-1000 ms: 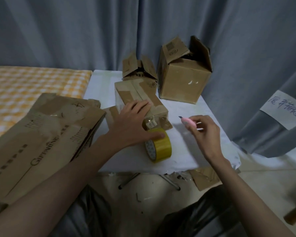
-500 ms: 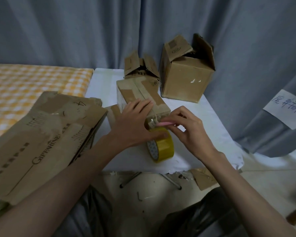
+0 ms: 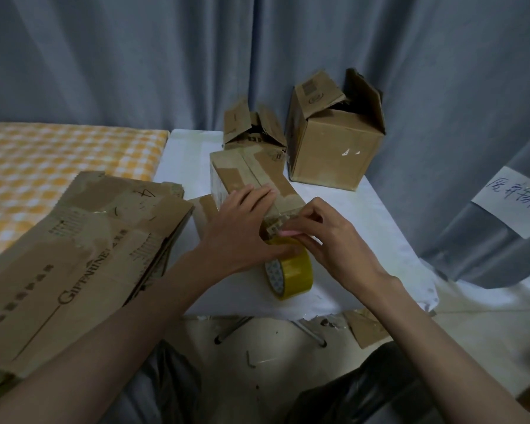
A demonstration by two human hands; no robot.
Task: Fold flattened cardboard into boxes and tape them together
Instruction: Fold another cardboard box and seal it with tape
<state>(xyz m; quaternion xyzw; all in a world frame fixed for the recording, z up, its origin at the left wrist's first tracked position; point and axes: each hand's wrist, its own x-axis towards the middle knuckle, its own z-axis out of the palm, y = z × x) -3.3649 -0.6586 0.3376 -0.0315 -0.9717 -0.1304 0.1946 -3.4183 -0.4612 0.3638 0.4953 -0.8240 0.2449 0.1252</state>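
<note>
A long, narrow cardboard box (image 3: 245,169) lies on the small white table (image 3: 358,215), its top seam taped. My left hand (image 3: 242,228) presses flat on the box's near end, the thumb touching the yellow tape roll (image 3: 291,272) that stands on edge just in front of the box. My right hand (image 3: 325,240) pinches a small pink cutter (image 3: 288,241) at the box's near end, right above the roll where the tape runs to the box. The cutter's blade is hidden by my fingers.
Two folded boxes stand at the table's back: a small one (image 3: 251,130) with flaps up and a larger one (image 3: 334,145) to its right. A stack of flattened cardboard (image 3: 74,252) lies at my left over a checked cloth (image 3: 43,157). Grey curtains hang behind.
My right hand brought the pink cutter from the open table on the right over to the box's near end above the roll. The left hand stayed on the box.
</note>
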